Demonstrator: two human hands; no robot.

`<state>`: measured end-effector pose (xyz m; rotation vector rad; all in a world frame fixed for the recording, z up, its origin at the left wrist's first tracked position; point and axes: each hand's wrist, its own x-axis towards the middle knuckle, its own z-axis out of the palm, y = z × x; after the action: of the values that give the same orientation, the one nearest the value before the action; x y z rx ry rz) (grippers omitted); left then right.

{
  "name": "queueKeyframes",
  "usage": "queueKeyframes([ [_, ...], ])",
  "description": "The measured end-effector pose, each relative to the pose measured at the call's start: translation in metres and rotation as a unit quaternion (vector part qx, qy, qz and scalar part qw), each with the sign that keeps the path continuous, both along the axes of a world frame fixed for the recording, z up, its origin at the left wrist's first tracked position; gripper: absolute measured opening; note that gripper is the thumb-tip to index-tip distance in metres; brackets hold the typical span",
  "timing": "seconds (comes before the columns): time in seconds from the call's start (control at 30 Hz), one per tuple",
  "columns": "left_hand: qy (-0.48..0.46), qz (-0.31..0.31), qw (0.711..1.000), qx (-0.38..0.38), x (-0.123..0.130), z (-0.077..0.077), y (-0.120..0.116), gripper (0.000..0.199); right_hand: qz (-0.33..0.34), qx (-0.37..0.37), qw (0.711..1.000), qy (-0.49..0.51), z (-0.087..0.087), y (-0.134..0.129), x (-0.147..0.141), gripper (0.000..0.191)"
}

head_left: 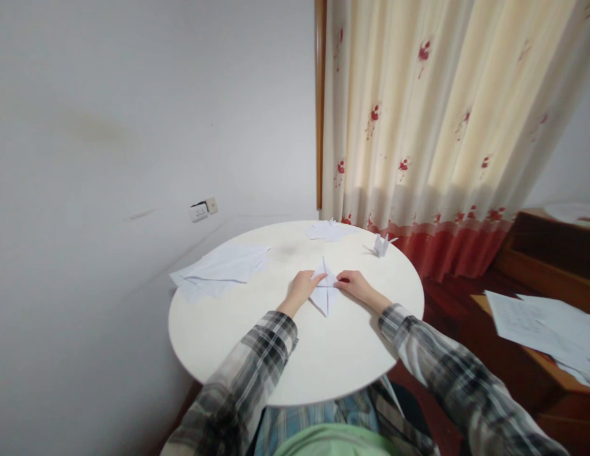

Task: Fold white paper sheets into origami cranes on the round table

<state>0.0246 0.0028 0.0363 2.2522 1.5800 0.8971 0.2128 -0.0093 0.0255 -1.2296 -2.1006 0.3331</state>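
Note:
A white sheet folded into a tall diamond, the folded paper (326,297), lies on the round white table (256,354) in front of me. Creases run down its middle and across it. My left hand (303,288) grips its left side, the thumb on top and the other fingers partly hidden. At the right corner, the closed fingertips of my right hand (355,283) pinch the edge. Farther back on the right stands a folded paper crane (381,246), apart from both hands.
Several loose white sheets (223,266) lie at the table's left edge. More paper (329,231) is at the far edge. A wall with a socket (198,212) borders the left, a curtain (384,126) the back. Papers (546,326) rest on wooden furniture at right.

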Motion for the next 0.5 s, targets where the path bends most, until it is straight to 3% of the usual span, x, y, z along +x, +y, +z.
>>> queueKeyframes([
  [0.17,-0.085,-0.042,0.995,-0.029,0.0003,-0.0005,0.0005,0.039,-0.018,-0.063,0.998,0.024,0.0003,0.0014,-0.0014,0.020],
  [0.3,-0.123,-0.053,0.990,-0.053,0.0002,-0.0015,0.0016,0.035,-0.026,-0.063,0.997,0.022,0.0004,0.0012,-0.0028,0.018],
  [0.5,-0.110,-0.037,0.992,-0.048,0.0015,-0.0010,0.0003,0.032,-0.037,-0.035,0.998,-0.038,0.0030,-0.0004,-0.0060,0.021],
])
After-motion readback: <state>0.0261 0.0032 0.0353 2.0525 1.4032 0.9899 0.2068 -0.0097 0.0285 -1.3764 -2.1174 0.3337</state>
